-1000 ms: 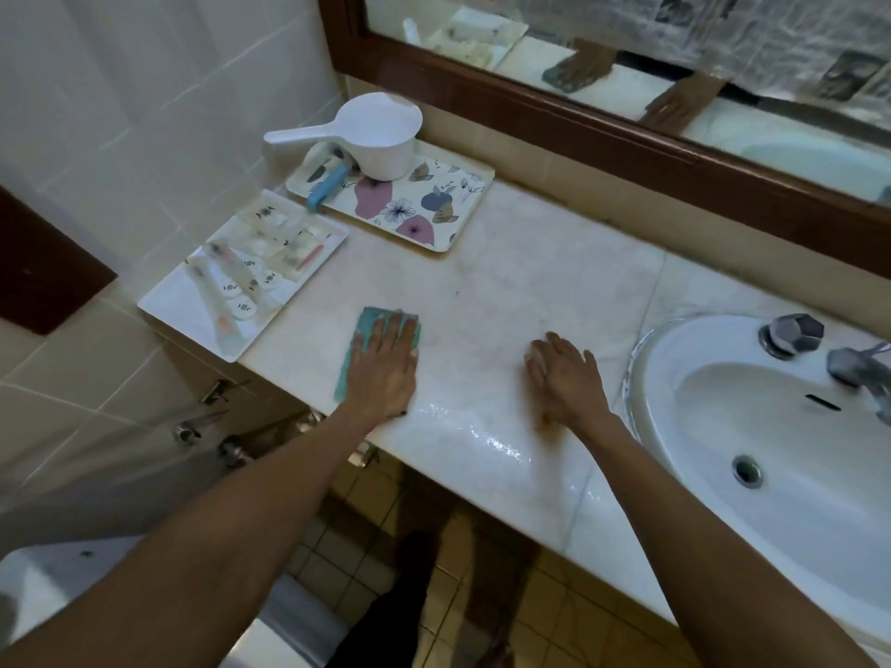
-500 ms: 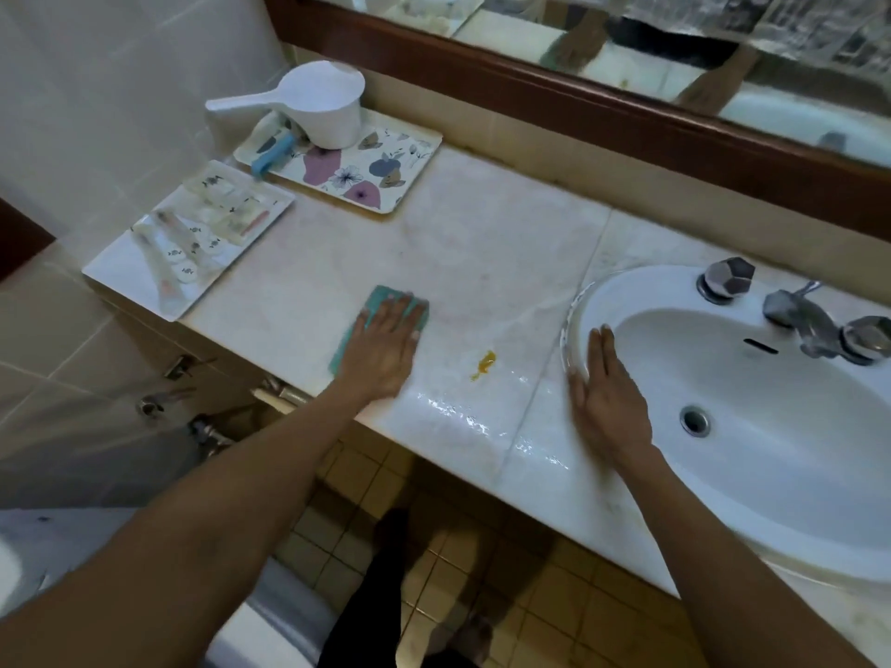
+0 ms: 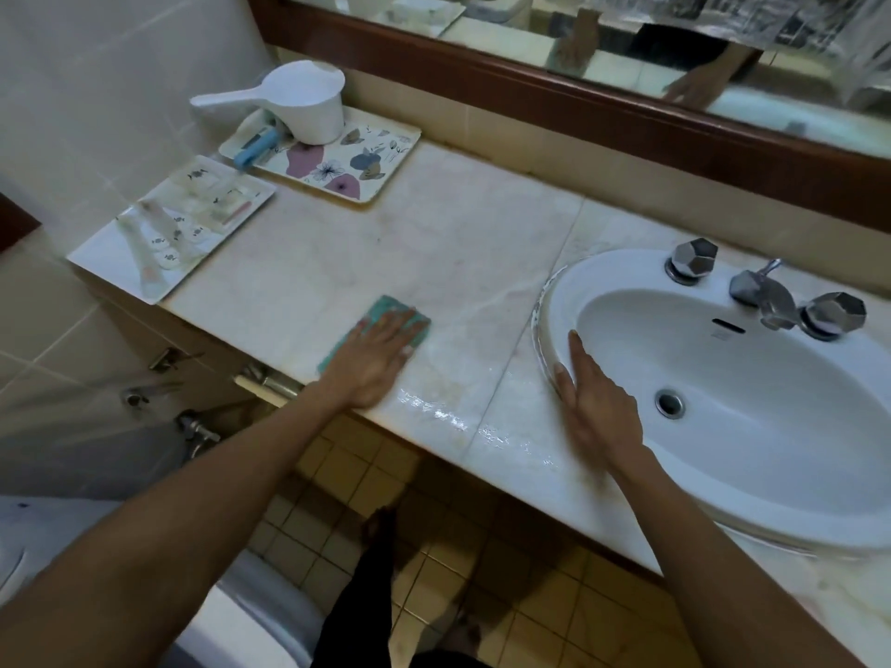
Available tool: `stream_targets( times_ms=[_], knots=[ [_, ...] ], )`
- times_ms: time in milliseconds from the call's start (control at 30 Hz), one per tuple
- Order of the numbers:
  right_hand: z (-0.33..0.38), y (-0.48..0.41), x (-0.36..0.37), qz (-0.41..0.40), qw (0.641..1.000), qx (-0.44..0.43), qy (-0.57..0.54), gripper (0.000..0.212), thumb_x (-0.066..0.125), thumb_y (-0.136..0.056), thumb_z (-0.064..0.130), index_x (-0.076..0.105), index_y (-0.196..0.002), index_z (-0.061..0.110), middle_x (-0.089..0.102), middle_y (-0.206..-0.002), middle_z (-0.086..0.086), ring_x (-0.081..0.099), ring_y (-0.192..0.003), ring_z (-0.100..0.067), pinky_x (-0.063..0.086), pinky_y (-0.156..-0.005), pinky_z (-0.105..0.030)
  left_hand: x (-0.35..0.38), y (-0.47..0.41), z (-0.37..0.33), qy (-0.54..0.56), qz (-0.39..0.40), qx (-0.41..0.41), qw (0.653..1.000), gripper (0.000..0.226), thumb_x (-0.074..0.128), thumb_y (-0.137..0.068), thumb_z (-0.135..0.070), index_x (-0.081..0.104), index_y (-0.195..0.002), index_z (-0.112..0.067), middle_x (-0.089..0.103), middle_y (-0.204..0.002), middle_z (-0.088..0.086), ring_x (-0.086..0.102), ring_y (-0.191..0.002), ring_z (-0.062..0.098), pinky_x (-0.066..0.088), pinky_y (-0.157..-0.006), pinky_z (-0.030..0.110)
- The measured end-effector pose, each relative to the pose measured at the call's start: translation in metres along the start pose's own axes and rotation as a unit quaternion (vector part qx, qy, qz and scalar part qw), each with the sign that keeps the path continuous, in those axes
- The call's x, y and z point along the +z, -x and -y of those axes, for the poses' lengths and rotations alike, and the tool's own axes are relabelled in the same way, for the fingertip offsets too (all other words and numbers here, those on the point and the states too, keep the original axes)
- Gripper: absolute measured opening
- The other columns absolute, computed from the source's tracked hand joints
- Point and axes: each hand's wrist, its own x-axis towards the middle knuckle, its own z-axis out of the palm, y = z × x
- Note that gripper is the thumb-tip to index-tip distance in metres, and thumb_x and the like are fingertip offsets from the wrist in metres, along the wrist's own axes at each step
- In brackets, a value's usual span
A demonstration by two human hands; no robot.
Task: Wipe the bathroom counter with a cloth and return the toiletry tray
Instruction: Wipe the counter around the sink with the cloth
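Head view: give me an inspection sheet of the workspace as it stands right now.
Surface: marble counter, wet sheen along the front edge.
Job's things: teal cloth flat on the counter; white toiletry tray at the far left end, packets on it.
Clutter: floral tray at the back, holding a white scoop and a blue item.
Hands: left hand pressed flat on the cloth; right hand flat on the sink rim, holding nothing.
Cables: nothing seen.
Surroundings: taps behind the basin, wood-framed mirror, tiled wall and floor.
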Motion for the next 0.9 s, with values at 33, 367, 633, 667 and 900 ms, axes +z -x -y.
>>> stream_targets(
  times_ms=[33, 367, 633, 667, 900],
  knots=[
    [-0.004, 0.004, 0.000, -0.002, 1.000, 0.000, 0.011, 0.056, 0.019, -0.101, 0.056, 0.009, -0.153, 0.040, 0.052, -0.138, 0.003, 0.062, -0.102, -0.034, 0.041, -0.079, -0.041, -0.002, -0.010, -0.001, 0.005, -0.015, -0.055, 0.998, 0.056, 0.010, -0.105, -0.045, 0.013, -0.160, -0.036, 0.008, -0.169, -0.010, 0.006, -0.156, 0.015, 0.006, -0.125, 0.047],
    [-0.035, 0.041, -0.008, -0.001, 0.997, 0.053, 0.051, 0.058, 0.015, -0.098, 0.063, 0.049, -0.128, 0.025, 0.069, -0.099, -0.003, 0.062, -0.090, -0.031, 0.036, -0.073, -0.038, 0.040, -0.002, -0.171, 0.054, 0.000, -0.005, 0.999, 0.055, 0.021, -0.107, -0.034, 0.016, -0.161, -0.024, 0.013, -0.169, 0.001, 0.008, -0.156, 0.024, 0.007, -0.125, 0.053],
    [-0.038, 0.051, -0.014, -0.009, 0.997, 0.065, 0.033, 0.060, 0.012, -0.098, 0.062, 0.056, -0.117, 0.025, 0.066, -0.096, 0.000, 0.056, -0.081, -0.024, 0.036, -0.072, -0.036, 0.006, 0.037, -0.038, 0.004, 0.021, 0.043, 0.999, 0.053, 0.010, -0.107, -0.044, 0.006, -0.160, -0.037, 0.002, -0.169, -0.010, -0.005, -0.155, 0.015, -0.001, -0.125, 0.043],
    [-0.037, 0.051, -0.013, -0.012, 0.997, 0.067, 0.037, 0.061, 0.012, -0.098, 0.062, 0.056, -0.116, 0.025, 0.066, -0.095, 0.000, 0.056, -0.081, -0.024, 0.036, -0.071, -0.035, 0.004, 0.028, -0.028, -0.001, 0.006, -0.006, 1.000, 0.054, 0.010, -0.106, -0.044, 0.008, -0.160, -0.036, 0.006, -0.169, -0.008, 0.001, -0.156, 0.017, 0.005, -0.125, 0.046],
    [-0.035, 0.039, -0.007, -0.001, 0.993, 0.109, 0.050, 0.064, 0.008, -0.096, 0.063, 0.054, -0.122, 0.026, 0.065, -0.108, -0.003, 0.061, -0.094, -0.027, 0.039, -0.079, -0.040, 0.032, -0.014, -0.132, 0.076, -0.055, -0.200, 0.975, 0.062, 0.010, -0.105, -0.046, 0.011, -0.162, -0.022, 0.008, -0.169, 0.001, 0.006, -0.156, 0.023, -0.006, -0.123, 0.047]
  ],
)
